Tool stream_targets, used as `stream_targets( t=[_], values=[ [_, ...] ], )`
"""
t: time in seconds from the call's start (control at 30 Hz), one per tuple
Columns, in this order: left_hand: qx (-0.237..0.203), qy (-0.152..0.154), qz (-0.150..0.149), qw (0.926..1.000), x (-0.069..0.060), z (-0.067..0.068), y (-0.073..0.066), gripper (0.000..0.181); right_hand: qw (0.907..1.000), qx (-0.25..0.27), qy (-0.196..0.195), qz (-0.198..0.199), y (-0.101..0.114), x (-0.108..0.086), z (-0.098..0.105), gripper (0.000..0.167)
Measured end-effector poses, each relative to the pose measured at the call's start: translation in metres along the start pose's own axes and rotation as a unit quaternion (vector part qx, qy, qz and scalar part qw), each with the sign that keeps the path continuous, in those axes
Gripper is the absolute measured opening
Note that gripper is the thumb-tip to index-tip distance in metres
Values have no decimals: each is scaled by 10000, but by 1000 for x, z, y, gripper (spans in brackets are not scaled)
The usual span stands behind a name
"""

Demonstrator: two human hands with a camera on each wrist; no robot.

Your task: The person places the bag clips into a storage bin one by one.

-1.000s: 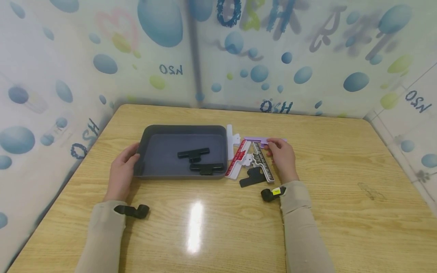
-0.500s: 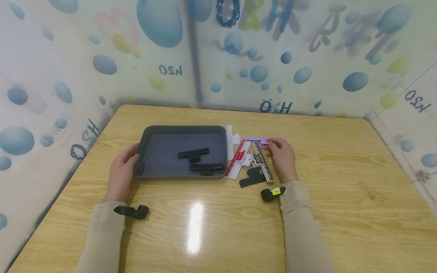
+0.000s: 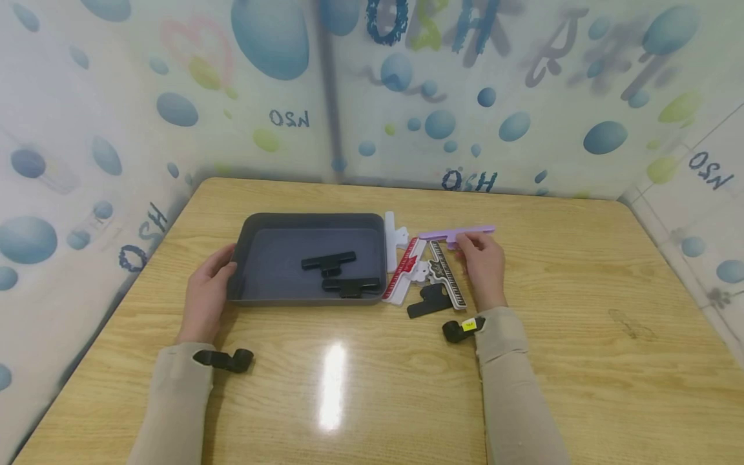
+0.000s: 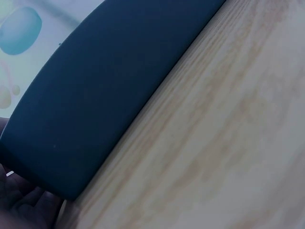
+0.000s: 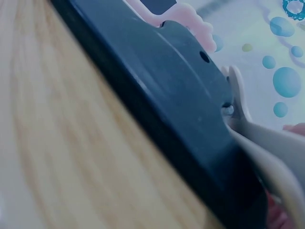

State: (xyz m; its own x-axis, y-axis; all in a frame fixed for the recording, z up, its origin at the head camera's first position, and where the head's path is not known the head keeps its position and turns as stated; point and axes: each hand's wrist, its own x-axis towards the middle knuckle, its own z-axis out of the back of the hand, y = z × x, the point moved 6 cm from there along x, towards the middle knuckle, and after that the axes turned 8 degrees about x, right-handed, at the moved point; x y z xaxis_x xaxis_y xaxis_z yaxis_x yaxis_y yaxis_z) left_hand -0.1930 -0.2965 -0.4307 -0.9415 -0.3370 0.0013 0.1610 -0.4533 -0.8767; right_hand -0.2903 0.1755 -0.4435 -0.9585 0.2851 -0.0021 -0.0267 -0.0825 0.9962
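With its thumb over the rim and fingers outside the wall, my left hand (image 3: 203,295) grips the left end of a dark grey tray (image 3: 308,302). Two black clips (image 3: 329,261) lie inside that tray. On the right, my right hand (image 3: 485,272) pinches the handle of a purple clip (image 3: 437,234), which is tilted with its right end higher. Beside and below it lie a red-and-white ruler clip (image 3: 402,271), a black-and-white ruler clip (image 3: 449,276), a black clip (image 3: 429,303) and a white clip (image 3: 391,242). The right wrist view shows the black clip (image 5: 162,95) up close.
The wooden table (image 3: 395,387) reaches back to a wall (image 3: 360,97) printed with blue drops and letters. The white clip lies against the tray's right wall, and the ruler clips overlap white pieces beneath them.
The purple clip has shifted slightly right, and its right end has risen as my right hand moves with it. My left hand and the tray stay put.
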Motion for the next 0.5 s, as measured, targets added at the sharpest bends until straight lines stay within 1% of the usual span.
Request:
stream_targets(
  t=[0.17,0.37,0.5],
  values=[
    [59,34,31,10000,0,0,-1,43,9996,255,-40,94,0,1,1,40],
    [61,28,32,10000,0,0,0,43,9993,232,13,287,4,-1,1,41],
    [58,21,32,10000,0,0,0,43,9993,207,6,310,5,-2,2,40]
  ],
)
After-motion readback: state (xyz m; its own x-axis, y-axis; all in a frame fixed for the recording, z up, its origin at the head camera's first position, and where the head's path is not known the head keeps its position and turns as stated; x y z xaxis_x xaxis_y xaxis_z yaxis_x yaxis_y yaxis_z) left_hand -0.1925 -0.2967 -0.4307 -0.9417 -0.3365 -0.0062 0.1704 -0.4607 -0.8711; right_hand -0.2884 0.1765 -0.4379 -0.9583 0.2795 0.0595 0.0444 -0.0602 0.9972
